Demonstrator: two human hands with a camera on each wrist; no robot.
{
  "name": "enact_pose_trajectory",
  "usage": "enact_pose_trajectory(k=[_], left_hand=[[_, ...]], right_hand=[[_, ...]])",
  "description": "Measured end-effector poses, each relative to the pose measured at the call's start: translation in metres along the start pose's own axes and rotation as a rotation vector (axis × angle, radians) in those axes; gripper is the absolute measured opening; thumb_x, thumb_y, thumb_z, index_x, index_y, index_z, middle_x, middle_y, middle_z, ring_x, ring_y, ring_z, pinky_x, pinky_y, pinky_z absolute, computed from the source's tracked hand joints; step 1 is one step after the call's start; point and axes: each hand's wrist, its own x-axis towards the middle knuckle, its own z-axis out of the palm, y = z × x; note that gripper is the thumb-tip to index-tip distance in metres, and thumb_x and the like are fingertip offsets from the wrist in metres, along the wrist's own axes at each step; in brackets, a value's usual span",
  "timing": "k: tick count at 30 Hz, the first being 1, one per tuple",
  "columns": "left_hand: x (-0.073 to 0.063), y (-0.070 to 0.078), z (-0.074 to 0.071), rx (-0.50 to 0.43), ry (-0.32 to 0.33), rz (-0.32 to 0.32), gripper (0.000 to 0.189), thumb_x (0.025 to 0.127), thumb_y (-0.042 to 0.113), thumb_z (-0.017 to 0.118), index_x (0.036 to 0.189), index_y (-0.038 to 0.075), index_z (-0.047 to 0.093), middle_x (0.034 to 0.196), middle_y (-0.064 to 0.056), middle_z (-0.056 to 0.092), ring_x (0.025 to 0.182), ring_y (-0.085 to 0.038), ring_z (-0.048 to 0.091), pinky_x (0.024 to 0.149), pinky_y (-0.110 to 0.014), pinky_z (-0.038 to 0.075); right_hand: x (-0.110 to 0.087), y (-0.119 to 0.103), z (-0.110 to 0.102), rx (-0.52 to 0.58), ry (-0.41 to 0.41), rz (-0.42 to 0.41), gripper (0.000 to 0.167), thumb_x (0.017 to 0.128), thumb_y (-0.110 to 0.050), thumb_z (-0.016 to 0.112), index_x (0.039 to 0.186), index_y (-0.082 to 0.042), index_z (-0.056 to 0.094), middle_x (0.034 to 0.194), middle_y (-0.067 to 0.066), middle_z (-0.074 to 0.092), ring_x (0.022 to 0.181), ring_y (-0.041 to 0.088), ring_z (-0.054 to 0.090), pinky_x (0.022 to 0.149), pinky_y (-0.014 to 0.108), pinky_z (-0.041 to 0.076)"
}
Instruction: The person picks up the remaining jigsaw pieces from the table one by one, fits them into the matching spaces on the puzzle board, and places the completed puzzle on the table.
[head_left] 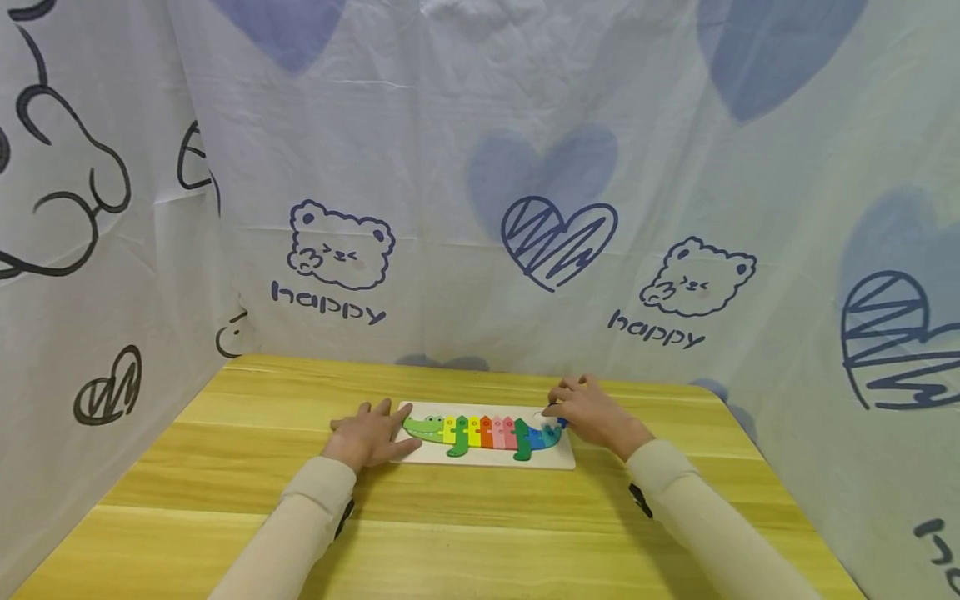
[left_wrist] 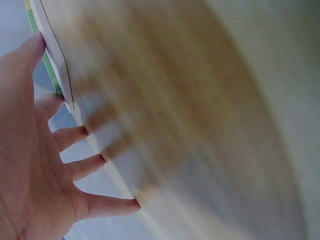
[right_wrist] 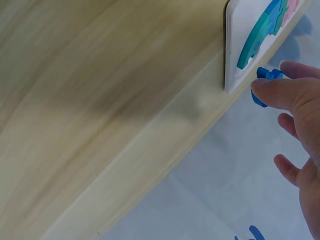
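Observation:
A white puzzle board (head_left: 480,461) lies on the table, bearing a crocodile of colourful interlocking pieces (head_left: 486,432) with a green head at the left and a blue-green tail at the right. My left hand (head_left: 365,437) rests at the board's left end, fingers spread, with thumb and index fingertip on the board's edge and the other fingertips on the table. Between thumb and index finger, my right hand (head_left: 591,414) pinches a small blue puzzle piece (right_wrist: 267,86). It hovers close by the tail end (right_wrist: 253,42) at the board's right side.
The yellow wood-grain table (head_left: 480,533) extends all round the board. White cloth (head_left: 442,167) printed with hearts and bear drawings hangs behind the table and along its sides. Dark bands show at both cream sleeves (head_left: 300,508).

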Motion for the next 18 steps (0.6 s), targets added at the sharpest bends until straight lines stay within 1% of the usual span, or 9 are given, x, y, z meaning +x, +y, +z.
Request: enact_pose_trajectory(k=[4,11,14,18], left_hand=[[0.0,0.0,0.0,0.005,0.001,-0.001,0.08,0.098,0.071,0.046,0.163,0.025,0.033,0.167,-0.02,0.033,0.149,-0.057,0.033,0.095,-0.09,0.035],[0.0,-0.001,0.001,0.006,0.005,-0.003,0.08,0.099,0.071,0.046,0.163,0.025,0.033,0.167,-0.02,0.033,0.149,-0.057,0.033,0.095,-0.09,0.035],[0.0,-0.001,0.001,0.007,0.005,-0.001,0.08,0.098,0.071,0.046,0.163,0.024,0.034,0.167,-0.02,0.034,0.148,-0.057,0.034,0.094,-0.09,0.035],[0.001,-0.001,0.001,0.009,0.005,0.001,0.081,0.098,0.071,0.047,0.162,0.024,0.034,0.166,-0.02,0.035,0.148,-0.057,0.034,0.093,-0.09,0.036]], right_hand=[[0.004,-0.002,0.002,0.018,-0.015,0.008,0.03,0.096,-0.013,0.072,0.122,-0.027,0.077,0.124,0.0,0.07,0.116,0.027,0.057,0.102,0.052,0.047],[0.013,-0.007,0.005,0.056,-0.064,0.047,0.03,0.099,-0.011,0.068,0.123,-0.027,0.077,0.127,0.001,0.07,0.119,0.027,0.056,0.105,0.054,0.045],[0.015,-0.009,0.007,0.052,-0.076,0.052,0.031,0.099,-0.011,0.067,0.122,-0.028,0.077,0.127,0.001,0.07,0.118,0.027,0.056,0.104,0.053,0.046],[0.017,-0.01,0.009,0.035,-0.066,0.047,0.031,0.097,-0.01,0.069,0.12,-0.028,0.077,0.125,0.001,0.07,0.116,0.027,0.056,0.101,0.052,0.047]])
